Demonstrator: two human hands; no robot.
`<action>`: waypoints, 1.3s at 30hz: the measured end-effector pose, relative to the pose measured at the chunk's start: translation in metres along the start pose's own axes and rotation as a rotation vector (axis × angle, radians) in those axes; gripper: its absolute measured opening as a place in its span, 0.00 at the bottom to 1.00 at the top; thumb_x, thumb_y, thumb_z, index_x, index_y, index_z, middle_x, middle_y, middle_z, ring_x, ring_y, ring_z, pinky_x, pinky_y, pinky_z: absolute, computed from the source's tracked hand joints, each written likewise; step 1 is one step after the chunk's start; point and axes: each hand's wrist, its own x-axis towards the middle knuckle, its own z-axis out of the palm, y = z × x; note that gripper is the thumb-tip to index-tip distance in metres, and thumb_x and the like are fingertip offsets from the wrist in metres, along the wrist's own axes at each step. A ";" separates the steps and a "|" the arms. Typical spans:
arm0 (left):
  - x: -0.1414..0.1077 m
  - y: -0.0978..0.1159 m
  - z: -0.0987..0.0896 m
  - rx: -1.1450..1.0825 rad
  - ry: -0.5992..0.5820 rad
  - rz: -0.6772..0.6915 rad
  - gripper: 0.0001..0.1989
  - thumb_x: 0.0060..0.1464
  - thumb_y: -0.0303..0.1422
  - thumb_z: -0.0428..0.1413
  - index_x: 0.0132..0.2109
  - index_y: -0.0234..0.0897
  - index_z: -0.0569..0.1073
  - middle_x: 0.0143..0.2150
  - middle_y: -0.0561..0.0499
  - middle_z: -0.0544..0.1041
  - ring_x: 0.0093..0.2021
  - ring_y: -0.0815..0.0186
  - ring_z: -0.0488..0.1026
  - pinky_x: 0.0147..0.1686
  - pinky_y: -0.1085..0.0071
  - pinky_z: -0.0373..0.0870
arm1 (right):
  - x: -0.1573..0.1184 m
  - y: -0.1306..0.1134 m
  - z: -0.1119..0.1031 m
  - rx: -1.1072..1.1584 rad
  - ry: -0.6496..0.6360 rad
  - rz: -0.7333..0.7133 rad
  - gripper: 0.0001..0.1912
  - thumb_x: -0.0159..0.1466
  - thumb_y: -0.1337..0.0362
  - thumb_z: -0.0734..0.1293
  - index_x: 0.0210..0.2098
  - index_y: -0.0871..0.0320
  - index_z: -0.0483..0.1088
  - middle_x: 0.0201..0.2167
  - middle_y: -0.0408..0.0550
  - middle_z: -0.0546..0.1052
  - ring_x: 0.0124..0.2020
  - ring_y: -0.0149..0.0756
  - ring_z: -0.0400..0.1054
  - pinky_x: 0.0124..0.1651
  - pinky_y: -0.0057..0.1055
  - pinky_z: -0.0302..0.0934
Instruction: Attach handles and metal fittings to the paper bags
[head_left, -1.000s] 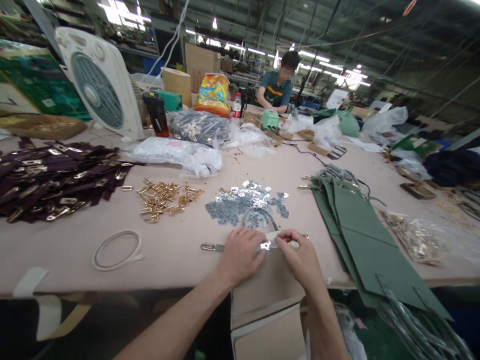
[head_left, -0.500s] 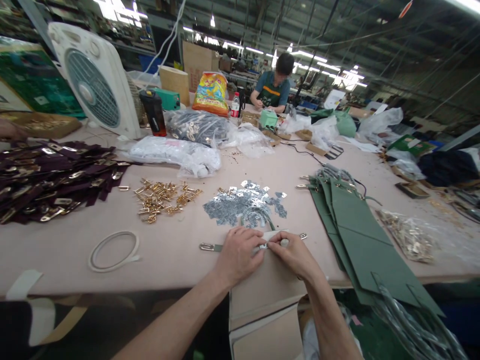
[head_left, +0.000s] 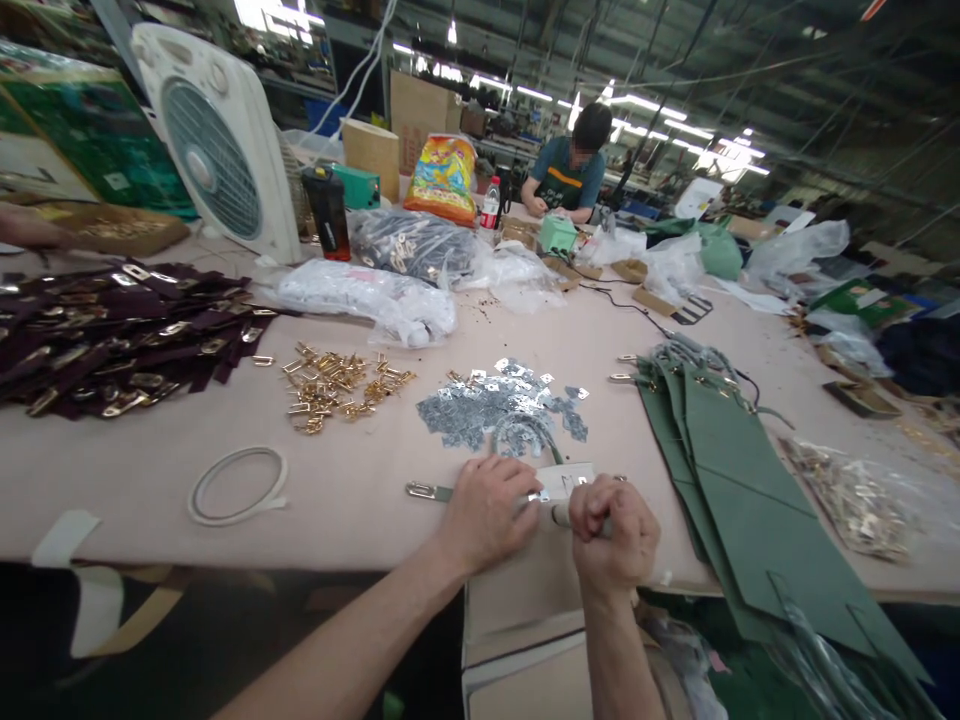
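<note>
My left hand (head_left: 491, 510) is closed over the edge of a beige-lined bag panel (head_left: 517, 605), its fingertips beside a small silver metal plate (head_left: 540, 496). A green strap with a metal buckle end (head_left: 422, 490) sticks out to the left of that hand. My right hand (head_left: 613, 530) makes a fist just to the right, around a tool with a pale rounded end (head_left: 560, 514); the rest of the tool is hidden. Behind the hands lie a looped green handle (head_left: 556, 452) and a heap of silver plates (head_left: 465, 412).
Gold prong fasteners (head_left: 326, 385) and a tape roll (head_left: 196, 495) lie to the left, near purple straps (head_left: 150, 335). Green bag panels (head_left: 739, 455) hang over the table edge at right. A fan (head_left: 214, 150) stands at the back left; a co-worker (head_left: 574, 165) sits across.
My right hand has gone from pinching near the silver plate to a fist around the pale-ended tool, slightly to the right. My left hand stays on the panel. The view has shifted a little.
</note>
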 end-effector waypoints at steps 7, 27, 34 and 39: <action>0.002 -0.004 0.000 -0.004 -0.003 0.001 0.07 0.62 0.34 0.59 0.48 0.47 0.77 0.52 0.53 0.80 0.55 0.57 0.73 0.56 0.53 0.63 | -0.003 0.022 0.007 0.085 0.124 -0.119 0.18 0.70 0.64 0.61 0.24 0.58 0.67 0.17 0.37 0.57 0.14 0.25 0.49 0.19 0.26 0.45; 0.004 -0.001 0.003 0.067 -0.068 0.027 0.05 0.62 0.34 0.58 0.46 0.45 0.74 0.48 0.53 0.80 0.53 0.57 0.72 0.54 0.55 0.64 | 0.003 0.034 0.011 -0.109 0.044 0.058 0.20 0.71 0.60 0.64 0.23 0.57 0.63 0.17 0.36 0.57 0.15 0.26 0.51 0.18 0.25 0.45; 0.000 -0.003 0.005 0.034 -0.017 0.087 0.10 0.64 0.34 0.58 0.52 0.46 0.75 0.60 0.53 0.78 0.59 0.58 0.72 0.58 0.54 0.64 | 0.004 0.013 -0.001 0.043 0.139 -0.044 0.18 0.70 0.61 0.63 0.24 0.57 0.64 0.16 0.35 0.56 0.15 0.25 0.50 0.19 0.25 0.46; 0.001 0.000 0.004 0.053 0.014 0.079 0.13 0.63 0.36 0.60 0.54 0.47 0.75 0.63 0.50 0.76 0.60 0.55 0.71 0.58 0.52 0.65 | 0.038 -0.030 -0.041 -0.387 0.047 0.261 0.17 0.67 0.51 0.69 0.30 0.57 0.71 0.17 0.37 0.62 0.16 0.27 0.54 0.19 0.26 0.46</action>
